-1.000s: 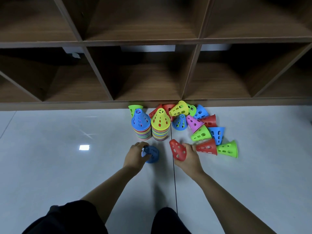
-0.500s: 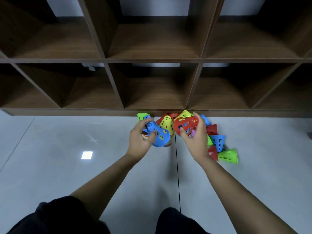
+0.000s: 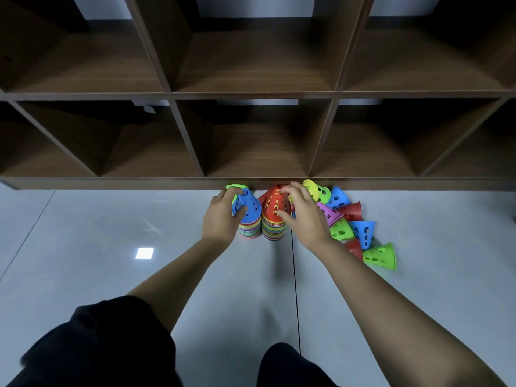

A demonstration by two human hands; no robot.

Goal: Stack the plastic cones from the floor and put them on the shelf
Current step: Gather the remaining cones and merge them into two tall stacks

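Observation:
Two stacks of coloured perforated cones stand side by side on the floor in front of the shelf. My left hand (image 3: 222, 216) grips the blue cone (image 3: 249, 209) on top of the left stack (image 3: 249, 230). My right hand (image 3: 303, 216) grips the red cone (image 3: 275, 203) on top of the right stack (image 3: 273, 229). Loose cones lie to the right: yellow (image 3: 310, 186), blue (image 3: 337, 197), purple (image 3: 329, 213), red (image 3: 352, 211), green (image 3: 341, 231), another blue (image 3: 366, 233) and a green one (image 3: 381, 255) nearest me.
The dark wooden shelf (image 3: 251, 93) with open cubbies rises right behind the stacks; its base board (image 3: 111, 183) meets the grey tiled floor (image 3: 97, 247). A green cone (image 3: 236, 187) stands behind the left stack. My knees fill the bottom of the view.
Both hands lifted a cone from the floor, carried it forward and lowered it onto a stack: blue on the left, red on the right. The view tilted up.

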